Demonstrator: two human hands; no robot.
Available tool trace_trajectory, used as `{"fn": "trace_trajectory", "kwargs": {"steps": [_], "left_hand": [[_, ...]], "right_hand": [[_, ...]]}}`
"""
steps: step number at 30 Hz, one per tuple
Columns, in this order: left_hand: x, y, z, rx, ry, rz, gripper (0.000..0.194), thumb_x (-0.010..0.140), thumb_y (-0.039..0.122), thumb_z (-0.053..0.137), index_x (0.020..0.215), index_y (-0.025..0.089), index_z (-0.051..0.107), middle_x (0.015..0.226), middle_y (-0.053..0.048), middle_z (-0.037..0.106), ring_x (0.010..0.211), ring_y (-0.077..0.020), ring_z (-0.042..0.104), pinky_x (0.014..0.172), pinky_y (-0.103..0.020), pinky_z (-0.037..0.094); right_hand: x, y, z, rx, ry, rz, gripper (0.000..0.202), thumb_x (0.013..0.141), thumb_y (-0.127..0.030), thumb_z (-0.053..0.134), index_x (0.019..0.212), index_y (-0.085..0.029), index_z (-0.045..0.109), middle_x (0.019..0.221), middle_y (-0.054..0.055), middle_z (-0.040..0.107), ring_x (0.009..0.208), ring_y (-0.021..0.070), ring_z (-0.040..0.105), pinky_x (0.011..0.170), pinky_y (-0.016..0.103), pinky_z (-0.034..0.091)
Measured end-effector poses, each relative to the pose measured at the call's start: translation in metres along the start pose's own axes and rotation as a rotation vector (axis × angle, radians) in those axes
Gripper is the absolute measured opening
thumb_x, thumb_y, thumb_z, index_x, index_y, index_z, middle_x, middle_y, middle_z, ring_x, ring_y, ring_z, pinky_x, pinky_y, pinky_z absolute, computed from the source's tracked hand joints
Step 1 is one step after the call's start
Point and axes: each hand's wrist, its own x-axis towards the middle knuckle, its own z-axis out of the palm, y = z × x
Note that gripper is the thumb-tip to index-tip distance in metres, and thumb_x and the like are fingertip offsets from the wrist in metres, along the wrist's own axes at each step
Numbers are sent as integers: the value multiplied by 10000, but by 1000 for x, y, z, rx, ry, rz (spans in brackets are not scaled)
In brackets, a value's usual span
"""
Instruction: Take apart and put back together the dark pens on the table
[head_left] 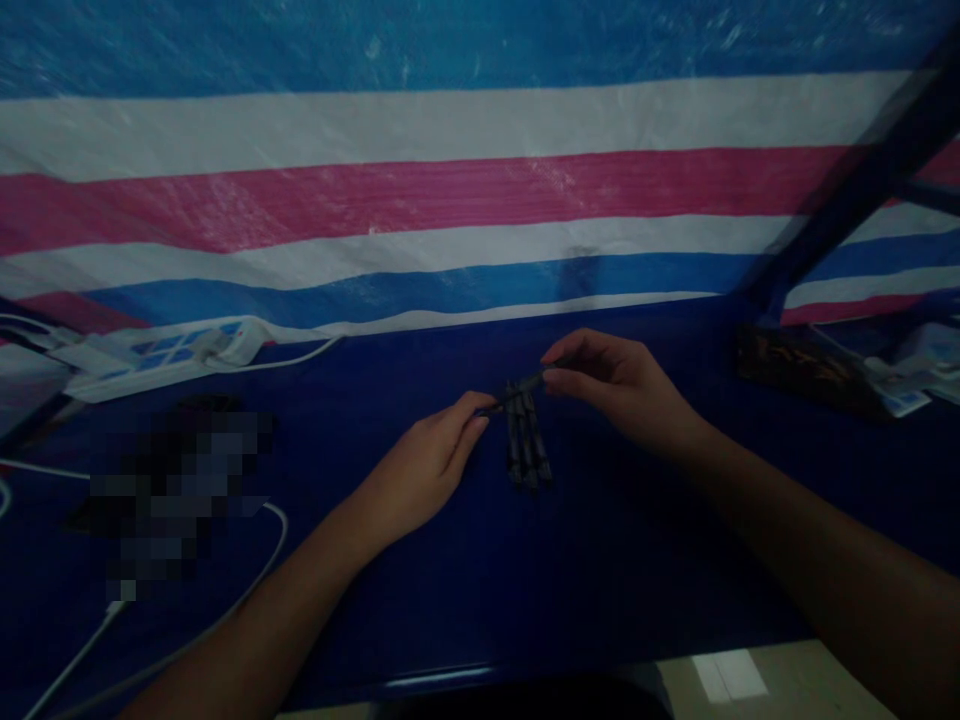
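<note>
A thin dark strip [531, 381] runs between my two hands just above the blue table. Its left end is pinched by my left hand [431, 460], thumb against fingers. Thumb and forefinger of my right hand [619, 385] close on the other end, a little higher. Below the strip, several dark, ridged sticks [530, 440] lie side by side, pointing toward me. Their upper ends meet or pass under the strip; whether they are joined to it I cannot tell. The dim light hides their exact kind.
A white power strip [172, 355] with plugs lies at the back left. In front of it is a blurred-out dark object [180, 480] with a white cable [281, 535]. A dark patterned box [810, 370] stands at the right. Striped sheeting [450, 190] hangs behind the table [450, 600].
</note>
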Motion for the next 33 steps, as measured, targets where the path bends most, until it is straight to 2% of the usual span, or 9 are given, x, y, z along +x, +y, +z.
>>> {"fn": "trace_trajectory", "kwargs": {"steps": [3, 6, 13, 16, 19, 24, 27, 30, 33], "left_hand": [[0, -1, 0, 31, 12, 5, 299, 1113, 333, 365, 1305, 221, 566, 1066, -52, 731, 885, -205, 709, 830, -353, 543], [0, -2, 1, 33, 15, 7, 296, 1116, 337, 369, 1324, 226, 548, 1033, -38, 728, 854, -198, 710, 802, -337, 541], [-3, 2, 3, -12, -23, 37, 249, 1120, 313, 382, 1302, 242, 536, 1010, -12, 702, 838, -184, 698, 772, -319, 524], [-3, 4, 4, -13, -40, 48, 225, 1119, 314, 379, 1257, 236, 539, 1014, -18, 708, 860, -197, 704, 779, -334, 525], [-2, 4, 6, 6, -38, 62, 219, 1118, 316, 381, 1252, 248, 541, 1071, -26, 715, 924, -214, 716, 816, -361, 525], [-2, 2, 5, 27, -10, 35, 222, 1116, 320, 380, 1252, 235, 533, 1005, -20, 710, 869, -212, 717, 770, -351, 529], [-3, 2, 4, 27, -22, 60, 221, 1117, 327, 379, 1237, 238, 541, 1002, -18, 708, 876, -211, 717, 779, -346, 534], [-3, 3, 5, 23, -42, 69, 215, 1122, 335, 383, 1248, 254, 538, 1021, -11, 714, 891, -208, 722, 793, -342, 534], [-2, 2, 7, 25, -41, 58, 205, 1123, 333, 387, 1250, 258, 530, 1024, -7, 712, 885, -206, 723, 782, -337, 527]], "right_hand": [[-2, -2, 2, -60, 108, -47, 216, 835, -339, 810, 966, -203, 706, 874, 22, 706, 782, 160, 643, 741, 309, 516], [-3, -1, 4, -90, 124, -53, 228, 841, -348, 803, 987, -201, 709, 873, 24, 708, 790, 167, 638, 736, 315, 508], [-4, 6, 8, -81, -126, 24, 219, 842, -347, 807, 997, -202, 755, 950, 34, 770, 873, 189, 694, 845, 342, 526], [-5, 3, 8, -166, -134, 47, 255, 880, -431, 768, 840, -180, 743, 799, 23, 745, 747, 165, 673, 731, 301, 509], [-6, -2, 6, -342, -167, 92, 487, 983, -537, 602, 666, -173, 664, 608, 10, 644, 583, 138, 597, 582, 276, 428], [-5, -4, 2, -257, -188, 19, 275, 892, -405, 752, 1036, -182, 682, 844, 13, 716, 730, 150, 648, 666, 265, 482], [-5, -4, 3, -294, -200, 25, 240, 927, -401, 706, 852, -175, 670, 757, 10, 696, 688, 142, 628, 657, 263, 469], [-5, -3, 4, -437, -212, 91, 462, 1020, -492, 538, 691, -181, 629, 575, -8, 602, 524, 123, 539, 534, 262, 379], [-5, -3, 3, -360, -191, 56, 286, 957, -460, 647, 894, -182, 668, 699, -8, 662, 603, 133, 593, 561, 252, 408]]}}
